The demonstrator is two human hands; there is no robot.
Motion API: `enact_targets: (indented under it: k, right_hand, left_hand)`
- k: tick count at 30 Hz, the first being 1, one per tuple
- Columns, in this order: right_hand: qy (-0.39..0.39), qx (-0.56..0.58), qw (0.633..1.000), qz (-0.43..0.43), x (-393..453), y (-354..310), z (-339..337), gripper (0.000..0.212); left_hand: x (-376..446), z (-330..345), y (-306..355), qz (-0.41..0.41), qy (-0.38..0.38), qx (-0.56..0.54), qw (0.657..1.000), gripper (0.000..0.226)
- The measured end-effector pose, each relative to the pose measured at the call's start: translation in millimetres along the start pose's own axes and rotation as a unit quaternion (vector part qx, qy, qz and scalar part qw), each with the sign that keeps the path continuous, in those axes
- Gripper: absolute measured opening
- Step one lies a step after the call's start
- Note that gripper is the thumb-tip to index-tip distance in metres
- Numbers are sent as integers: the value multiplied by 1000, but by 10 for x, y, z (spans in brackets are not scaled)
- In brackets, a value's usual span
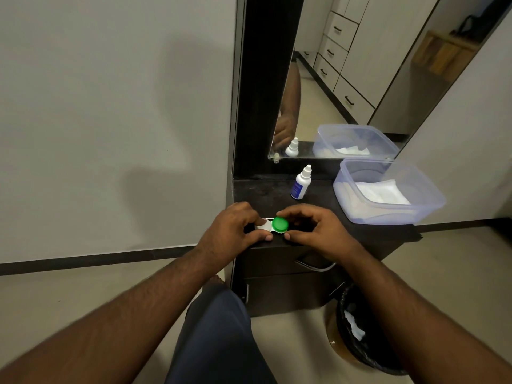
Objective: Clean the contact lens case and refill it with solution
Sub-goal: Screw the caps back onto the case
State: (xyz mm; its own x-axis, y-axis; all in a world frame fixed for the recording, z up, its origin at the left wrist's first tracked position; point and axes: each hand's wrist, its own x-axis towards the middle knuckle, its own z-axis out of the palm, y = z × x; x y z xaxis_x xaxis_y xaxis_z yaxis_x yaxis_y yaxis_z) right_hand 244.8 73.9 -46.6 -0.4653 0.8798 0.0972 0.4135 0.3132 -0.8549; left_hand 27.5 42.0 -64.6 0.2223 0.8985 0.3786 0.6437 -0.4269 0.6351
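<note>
A white contact lens case [264,225] with a green cap [279,224] on its right well lies near the front edge of a dark dresser top [318,214]. My left hand [232,231] pinches the white left end of the case between fingers and thumb. My right hand [321,231] curls round the green-capped end, thumb at the front and fingers behind the cap. A small white solution bottle [300,184] with a blue label stands upright behind the case, its cap on.
A clear plastic tub [432,206] holding white tissues sits at the right of the dresser top. A mirror [360,79] leans behind it. A bin with a black liner [360,353] stands on the floor at the right. My knee [219,336] is below the dresser.
</note>
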Motion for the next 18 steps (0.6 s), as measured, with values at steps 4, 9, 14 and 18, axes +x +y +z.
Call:
enact_targets:
  k: [4,9,14,18]
  right_hand:
    - [24,-46,999,1,31,-27,61,53]
    - [-18,-26,999,-2,13,-57,-5,61]
    - [43,-46,998,-13,19,-40,80,41]
    - [-16,-56,998,-3,34,-35,10,57]
  left_hand:
    - [-3,-1,2,9,3,-2,1000,32]
    - [-3,2,6,12,7,-9,1000,31]
    - [-1,-2,-4,13,3,0,1000,33]
    - [-4,2,1,12,3,-1,1000,32]
